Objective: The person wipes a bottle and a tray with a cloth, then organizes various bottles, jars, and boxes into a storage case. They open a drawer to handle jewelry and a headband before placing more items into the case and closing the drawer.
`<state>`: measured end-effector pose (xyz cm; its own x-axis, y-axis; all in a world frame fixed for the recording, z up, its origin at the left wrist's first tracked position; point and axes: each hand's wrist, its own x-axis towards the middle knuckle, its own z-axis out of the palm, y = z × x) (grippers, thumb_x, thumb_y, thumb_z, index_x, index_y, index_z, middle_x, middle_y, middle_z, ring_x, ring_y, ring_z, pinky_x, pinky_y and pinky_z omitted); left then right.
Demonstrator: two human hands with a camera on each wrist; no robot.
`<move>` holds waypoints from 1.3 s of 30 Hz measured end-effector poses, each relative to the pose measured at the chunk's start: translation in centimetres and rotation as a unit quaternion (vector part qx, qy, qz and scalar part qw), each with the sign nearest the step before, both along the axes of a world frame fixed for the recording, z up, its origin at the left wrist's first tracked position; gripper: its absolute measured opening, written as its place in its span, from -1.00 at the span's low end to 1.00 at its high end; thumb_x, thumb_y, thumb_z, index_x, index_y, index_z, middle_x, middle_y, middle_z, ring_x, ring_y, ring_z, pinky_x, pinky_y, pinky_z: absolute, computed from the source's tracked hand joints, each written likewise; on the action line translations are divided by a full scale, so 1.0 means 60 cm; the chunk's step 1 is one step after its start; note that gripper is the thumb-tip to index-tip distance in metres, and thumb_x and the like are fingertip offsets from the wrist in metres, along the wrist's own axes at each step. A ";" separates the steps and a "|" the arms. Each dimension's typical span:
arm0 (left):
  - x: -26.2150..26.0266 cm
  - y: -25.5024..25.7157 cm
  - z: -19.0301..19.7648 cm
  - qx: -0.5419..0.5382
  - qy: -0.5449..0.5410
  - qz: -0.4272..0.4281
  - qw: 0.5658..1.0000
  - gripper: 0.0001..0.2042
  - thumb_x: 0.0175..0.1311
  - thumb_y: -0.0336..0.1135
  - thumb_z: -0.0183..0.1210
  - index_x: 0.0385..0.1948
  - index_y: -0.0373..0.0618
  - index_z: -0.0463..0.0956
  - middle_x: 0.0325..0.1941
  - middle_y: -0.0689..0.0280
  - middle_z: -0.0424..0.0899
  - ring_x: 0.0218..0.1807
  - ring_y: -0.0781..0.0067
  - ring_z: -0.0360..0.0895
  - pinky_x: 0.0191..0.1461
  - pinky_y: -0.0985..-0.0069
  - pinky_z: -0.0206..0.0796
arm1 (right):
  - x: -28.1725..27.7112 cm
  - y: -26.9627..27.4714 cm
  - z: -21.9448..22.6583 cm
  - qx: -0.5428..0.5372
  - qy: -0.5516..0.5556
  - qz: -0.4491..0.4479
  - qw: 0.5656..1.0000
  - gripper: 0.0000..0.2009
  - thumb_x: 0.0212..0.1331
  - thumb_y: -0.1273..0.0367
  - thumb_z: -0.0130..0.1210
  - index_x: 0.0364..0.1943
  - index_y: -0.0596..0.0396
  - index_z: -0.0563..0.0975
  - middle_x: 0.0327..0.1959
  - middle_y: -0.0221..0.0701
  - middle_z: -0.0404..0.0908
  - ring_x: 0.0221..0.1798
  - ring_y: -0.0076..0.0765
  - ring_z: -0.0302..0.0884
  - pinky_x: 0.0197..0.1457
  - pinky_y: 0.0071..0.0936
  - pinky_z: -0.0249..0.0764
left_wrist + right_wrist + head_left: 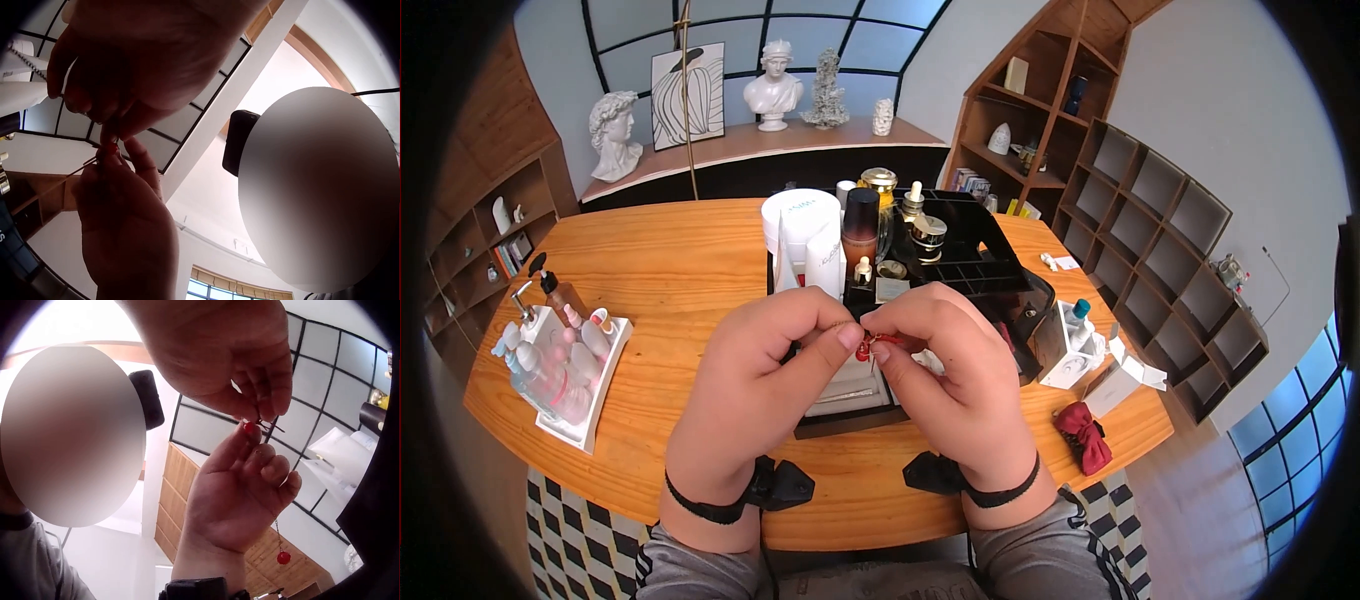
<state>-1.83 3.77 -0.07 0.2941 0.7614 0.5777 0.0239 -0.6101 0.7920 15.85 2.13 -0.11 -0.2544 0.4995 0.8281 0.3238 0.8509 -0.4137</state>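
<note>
Both hands meet over the front of a black cosmetics case (1035, 300). Between their fingertips is a thin chain with red beads (863, 351), a piece of jewellery. My left hand (765, 375) pinches it between thumb and index finger. From the other side, my right hand (955, 365) pinches its end beside a bead, partly hidden by the fingers. One bead (249, 427) sits at the left fingertips in the right wrist view. Lower down, a second red bead (284, 557) dangles on a length of chain past the left hand.
The case holds a white tub (802, 215), a dark pump-style bottle (861, 220) and several jars. At left stands a white tray (590, 425) of bottles. To the right are a white box (1065, 350), an opened carton (1115, 385) and a dark red bow (1083, 437).
</note>
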 end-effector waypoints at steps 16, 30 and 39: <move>-0.003 0.008 0.003 0.076 0.071 0.008 0.995 -0.95 0.20 -0.50 0.21 -0.44 -0.27 0.58 -0.48 0.25 0.54 -0.38 0.39 0.48 -0.30 0.48 0.28 | 0.004 0.001 0.000 0.002 0.032 -0.027 0.999 -0.76 0.08 0.69 0.06 -0.15 0.22 0.52 -0.33 -0.25 0.51 -0.33 -0.20 0.49 -0.26 -0.41 0.44; -0.002 0.008 0.001 0.057 0.061 -0.013 0.996 -0.96 0.21 -0.51 0.17 -0.41 -0.28 0.56 -0.45 0.28 0.56 -0.33 0.44 0.49 -0.25 0.50 0.29 | 0.031 0.006 0.001 0.045 0.081 -0.068 0.993 -0.74 0.08 0.71 0.04 -0.14 0.23 0.53 -0.31 -0.25 0.54 -0.30 -0.24 0.54 -0.21 -0.43 0.48; -0.011 -0.002 0.008 -0.208 -0.128 -0.200 0.949 -0.91 0.31 -0.43 0.11 -0.24 -0.23 0.49 -0.34 0.36 0.57 -0.24 0.64 0.47 -0.12 0.69 0.26 | 0.029 -0.001 0.006 0.015 0.083 -0.025 0.996 -0.72 0.08 0.71 0.06 -0.11 0.23 0.53 -0.28 -0.29 0.54 -0.26 -0.35 0.52 -0.20 -0.51 0.47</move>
